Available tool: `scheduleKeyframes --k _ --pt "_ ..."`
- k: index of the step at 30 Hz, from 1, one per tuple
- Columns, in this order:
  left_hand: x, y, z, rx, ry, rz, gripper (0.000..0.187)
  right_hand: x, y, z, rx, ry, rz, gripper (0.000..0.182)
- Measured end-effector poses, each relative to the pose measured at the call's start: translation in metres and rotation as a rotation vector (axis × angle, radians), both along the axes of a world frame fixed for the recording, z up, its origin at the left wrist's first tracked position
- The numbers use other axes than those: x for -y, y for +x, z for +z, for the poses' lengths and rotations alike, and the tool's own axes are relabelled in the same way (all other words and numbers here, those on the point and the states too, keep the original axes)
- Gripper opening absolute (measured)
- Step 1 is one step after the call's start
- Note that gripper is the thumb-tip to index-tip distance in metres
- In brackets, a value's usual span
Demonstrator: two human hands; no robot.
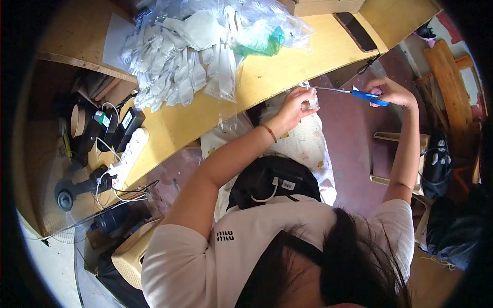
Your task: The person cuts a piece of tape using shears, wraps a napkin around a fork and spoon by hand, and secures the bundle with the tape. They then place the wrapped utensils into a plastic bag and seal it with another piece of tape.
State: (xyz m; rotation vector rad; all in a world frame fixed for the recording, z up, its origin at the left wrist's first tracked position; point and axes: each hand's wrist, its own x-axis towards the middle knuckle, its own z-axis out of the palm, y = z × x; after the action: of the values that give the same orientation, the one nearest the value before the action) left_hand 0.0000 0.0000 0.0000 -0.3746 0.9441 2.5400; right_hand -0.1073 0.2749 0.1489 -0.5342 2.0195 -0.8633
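Observation:
My right hand (pixel 394 93) grips a pair of scissors (pixel 371 97) by its blue handles, out over the floor to the right of my lap. The metal blades point left and reach the fingertips of my left hand (pixel 294 110). Those fingers are pinched around a small pale, partly see-through piece (pixel 312 101), too small to name. My left hand is just off the table's front edge, above my lap. On the table beyond it lies a large pile of white plastic cutlery (pixel 177 66) in clear plastic bags.
A phone (pixel 355 32) lies on the yellow wooden table (pixel 277 69), near a green plastic wrapper (pixel 267 45). At left, a white power strip (pixel 131 154) with cables sits by a small fan (pixel 65 197). A wooden bench (pixel 449 87) and plastic chair (pixel 385 136) stand right.

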Motion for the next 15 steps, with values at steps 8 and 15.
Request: scheduleKeyframes --k 8,15 --pt "-0.001 0.0 -0.001 -0.015 0.011 0.014 0.012 0.02 0.005 0.019 -0.045 -0.019 0.034 0.028" --pt "-0.008 0.018 -0.016 -0.223 -0.246 -0.236 0.014 0.023 0.003 0.027 -0.148 0.086 0.136 0.028"
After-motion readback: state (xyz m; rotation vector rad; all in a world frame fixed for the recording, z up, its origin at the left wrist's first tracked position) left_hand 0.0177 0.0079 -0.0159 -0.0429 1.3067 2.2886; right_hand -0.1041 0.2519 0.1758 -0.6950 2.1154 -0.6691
